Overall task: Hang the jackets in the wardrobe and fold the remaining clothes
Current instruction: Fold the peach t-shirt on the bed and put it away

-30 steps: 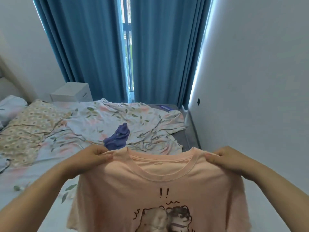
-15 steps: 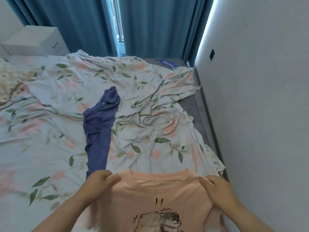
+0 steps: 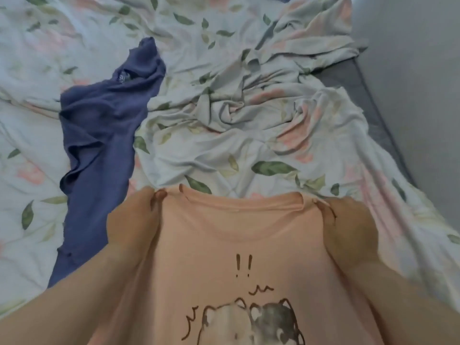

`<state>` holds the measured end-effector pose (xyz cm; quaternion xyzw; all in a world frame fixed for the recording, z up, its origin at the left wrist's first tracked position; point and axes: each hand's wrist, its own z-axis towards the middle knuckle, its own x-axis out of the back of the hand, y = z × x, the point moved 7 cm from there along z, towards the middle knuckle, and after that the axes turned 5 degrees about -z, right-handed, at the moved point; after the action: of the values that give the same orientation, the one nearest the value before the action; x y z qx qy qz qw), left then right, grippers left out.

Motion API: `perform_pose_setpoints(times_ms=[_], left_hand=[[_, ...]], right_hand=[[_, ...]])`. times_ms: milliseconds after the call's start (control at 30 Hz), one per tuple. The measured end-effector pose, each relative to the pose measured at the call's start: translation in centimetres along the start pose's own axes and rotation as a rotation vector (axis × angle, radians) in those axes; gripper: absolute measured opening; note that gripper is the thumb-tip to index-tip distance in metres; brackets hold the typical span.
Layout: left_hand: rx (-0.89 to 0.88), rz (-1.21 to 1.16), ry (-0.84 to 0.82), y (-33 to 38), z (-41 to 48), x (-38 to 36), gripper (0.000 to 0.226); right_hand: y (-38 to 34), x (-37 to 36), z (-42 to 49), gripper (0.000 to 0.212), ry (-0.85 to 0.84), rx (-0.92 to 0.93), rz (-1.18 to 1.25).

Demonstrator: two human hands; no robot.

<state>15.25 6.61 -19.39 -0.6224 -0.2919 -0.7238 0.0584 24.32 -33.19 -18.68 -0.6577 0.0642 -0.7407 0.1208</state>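
A peach T-shirt (image 3: pixel 231 240) with a cartoon animal print and two exclamation marks fills the lower middle of the view, front side up, collar pointing away from me. My left hand (image 3: pixel 133 222) pinches its left shoulder and my right hand (image 3: pixel 348 230) pinches its right shoulder, holding the shirt spread over the bed. A crumpled dark blue garment (image 3: pixel 99 135) lies on the bed to the left, just beyond my left hand.
The bed carries a rumpled white sheet with a leaf and flower print (image 3: pixel 236 108), bunched into folds at the centre. A grey mattress edge (image 3: pixel 368 100) shows on the right, against a pale wall (image 3: pixel 418 70).
My view has tilted down from the curtains onto the bed. Both hands have lowered the peach T-shirt toward the sheet while keeping hold of its shoulders.
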Motion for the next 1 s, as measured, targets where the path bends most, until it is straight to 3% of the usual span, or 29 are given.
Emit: perform_pose_setpoints(times_ms=[100,333,767,867,1000], left_hand=[[-0.033,0.033,0.077,0.1,4.5,-1.9,0.038],[-0.114,0.057,0.143,1.6,13.8,-4.5,0.045],[-0.111,0.13,0.148,1.0,17.2,-5.8,0.064],[-0.083,0.171,0.097,1.1,17.1,-5.8,0.065],[-0.091,0.223,-0.053,2.7,16.7,-5.2,0.061]], right_hand=[[-0.5,-1.6,4.3,0.042,0.055,0.089,-0.043],[-1.2,-4.9,15.0,0.04,0.106,0.186,-0.153],[-1.5,-6.1,17.1,0.04,0.17,0.204,-0.167],[-1.5,-5.9,16.8,0.039,0.116,0.178,-0.169],[-1.0,-4.2,15.5,0.037,-0.11,0.184,-0.023]])
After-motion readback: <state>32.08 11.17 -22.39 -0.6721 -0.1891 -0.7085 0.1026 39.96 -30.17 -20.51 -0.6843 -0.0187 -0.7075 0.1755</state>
